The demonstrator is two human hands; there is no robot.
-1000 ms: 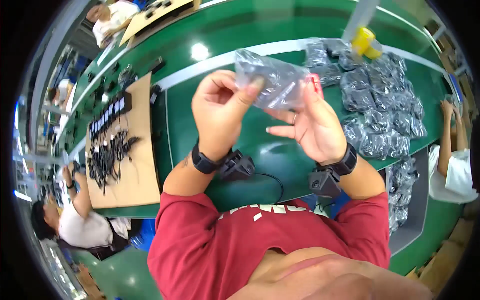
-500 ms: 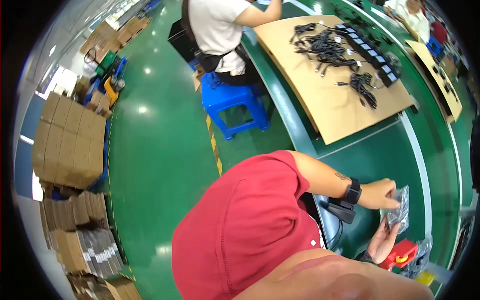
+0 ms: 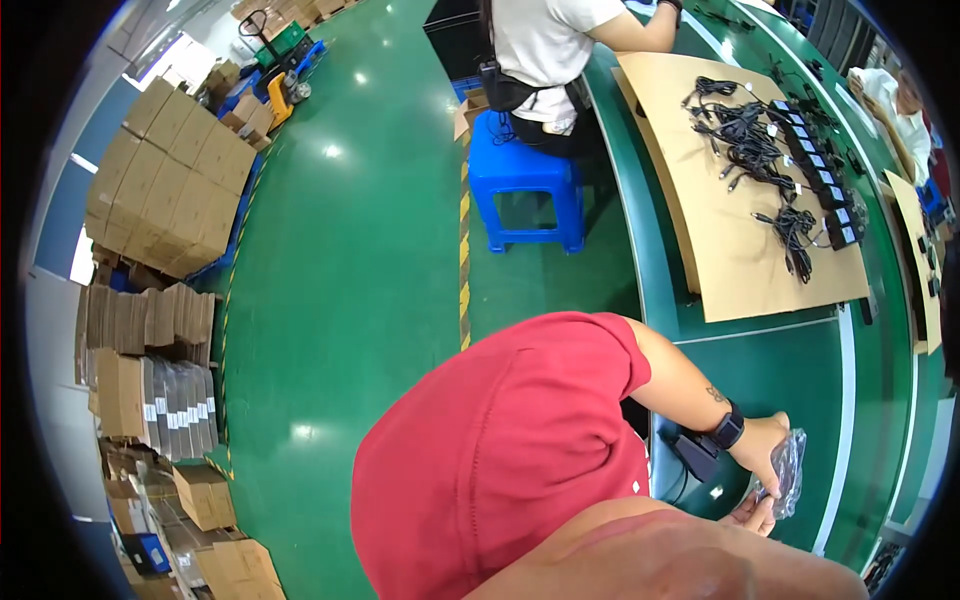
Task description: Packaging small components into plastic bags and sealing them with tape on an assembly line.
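- My head is turned left and back, so the view is mostly floor; my hands sit at the far lower right edge, small and warped.
- My left hand [image 3: 762,452] is closed on the upper edge of a clear plastic bag [image 3: 790,472], thumb and fingers pinching the film. A black band sits on that wrist.
- My right hand [image 3: 752,514] is mostly hidden under my red sleeve [image 3: 500,470]; only fingertips show, touching the bag's lower edge. They look pinched on it, but I can't tell for sure.
- The bag is held in the air between both hands, just above the green workbench [image 3: 800,380], not resting on it. I can't tell whether anything is inside.
- A black scanner-like device [image 3: 697,452] lies on the bench just beside my left wrist, cable trailing off it.
- Step in hand, as I judge it: handling a single bag, either opening or checking it, with my eyes off the work.
- Next move needs my gaze on the bag first, then a firm two-point pinch so the slippery film doesn't slide.
- Farther up the bench: a cardboard sheet [image 3: 740,270] carrying black cables [image 3: 750,130] and a row of black adapters [image 3: 815,175].
- A person in a white shirt [image 3: 545,40] works at that sheet, seated on a blue stool [image 3: 525,190].
- Stacked cardboard boxes [image 3: 170,190] stand far left, well clear of me.
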